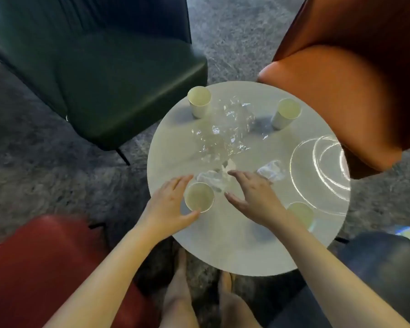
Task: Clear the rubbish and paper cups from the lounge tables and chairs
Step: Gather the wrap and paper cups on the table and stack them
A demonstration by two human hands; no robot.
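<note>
- My left hand arcs round the nearest paper cup. The thumb touches its near rim and the fingers run along its far left side. Blurry, so I can't tell if it's actually gripped.
- That cup stands upright near the table's front left edge.
- My right hand is open, palm down, fingers spread. The fingertips are at a crumpled whitish wrapper, just right of the cup; contact unclear.
- Small clear wrapper lies just beyond my right knuckles.
- Big crumpled clear plastic film lies mid-table.
- Far left cup and far right cup stand upright either side of the film.
- Fourth cup stands just beside my right wrist.
</note>
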